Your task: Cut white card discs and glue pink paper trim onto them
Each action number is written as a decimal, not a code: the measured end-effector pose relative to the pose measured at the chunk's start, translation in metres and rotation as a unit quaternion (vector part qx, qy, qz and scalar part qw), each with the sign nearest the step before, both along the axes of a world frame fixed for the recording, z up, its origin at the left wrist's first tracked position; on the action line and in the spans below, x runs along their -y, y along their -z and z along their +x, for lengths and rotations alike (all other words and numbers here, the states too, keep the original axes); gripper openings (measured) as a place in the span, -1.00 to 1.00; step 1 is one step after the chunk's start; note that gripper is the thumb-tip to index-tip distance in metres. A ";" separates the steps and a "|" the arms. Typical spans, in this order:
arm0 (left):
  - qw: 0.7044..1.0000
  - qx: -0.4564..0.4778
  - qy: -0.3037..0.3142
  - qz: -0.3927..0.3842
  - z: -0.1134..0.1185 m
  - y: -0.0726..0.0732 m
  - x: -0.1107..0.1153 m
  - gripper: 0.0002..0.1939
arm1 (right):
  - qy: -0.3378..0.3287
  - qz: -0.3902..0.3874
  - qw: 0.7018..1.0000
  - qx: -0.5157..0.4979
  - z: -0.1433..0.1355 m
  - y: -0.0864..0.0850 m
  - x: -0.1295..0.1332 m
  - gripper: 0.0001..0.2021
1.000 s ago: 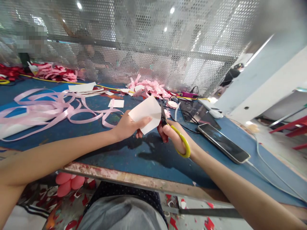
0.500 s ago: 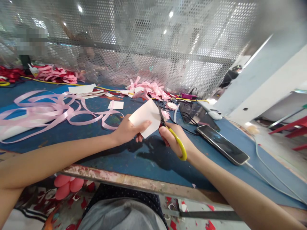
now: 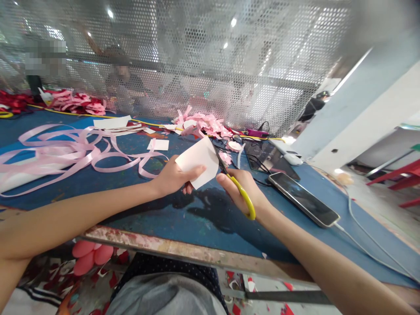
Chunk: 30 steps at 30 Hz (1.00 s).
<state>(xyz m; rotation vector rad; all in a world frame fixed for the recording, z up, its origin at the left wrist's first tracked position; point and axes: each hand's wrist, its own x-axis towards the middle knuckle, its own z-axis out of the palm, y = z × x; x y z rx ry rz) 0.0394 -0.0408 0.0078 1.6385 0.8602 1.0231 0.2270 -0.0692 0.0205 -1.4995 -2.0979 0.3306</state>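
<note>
While the right grip (image 3: 248,183) clasps yellow-handled scissors (image 3: 244,191), the left grip (image 3: 175,176) pinches plain, pale card (image 3: 198,158).

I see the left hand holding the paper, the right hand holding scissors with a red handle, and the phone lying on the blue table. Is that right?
Not quite: the handle of the scissors is yellow, not red, as the head view shows. The left hand does hold the paper, the right hand the scissors, and the phone lies on the blue table.
</note>
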 end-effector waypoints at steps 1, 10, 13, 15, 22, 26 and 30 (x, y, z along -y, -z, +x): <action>1.000 0.000 0.001 -0.002 0.000 0.000 -0.001 -0.71 | 0.004 0.005 1.000 0.004 0.000 0.000 0.000 -0.40; 0.993 0.110 -0.034 -0.011 0.009 0.004 0.005 -0.68 | -0.009 -0.031 0.999 -0.037 -0.002 -0.005 -0.001 -0.47; 0.994 0.100 -0.030 -0.017 0.008 0.004 0.007 -0.64 | -0.086 -0.083 0.988 -0.102 0.000 -0.006 0.001 -0.54; 0.996 0.079 -0.033 0.001 0.007 0.002 0.008 -0.67 | -0.134 -0.100 0.977 -0.130 0.002 -0.009 0.003 -0.58; 0.999 0.042 -0.017 0.016 0.004 -0.009 0.009 -0.72 | -0.137 -0.154 0.962 -0.178 0.003 -0.019 0.004 -0.64; 0.997 0.064 -0.025 0.019 0.002 -0.016 0.003 -0.78 | -0.097 -0.268 0.916 -0.283 0.007 -0.018 -0.003 -0.68; 0.996 0.089 -0.024 0.019 -0.001 -0.020 -0.001 -0.79 | -0.086 -0.299 0.888 -0.338 0.008 -0.020 -0.005 -0.63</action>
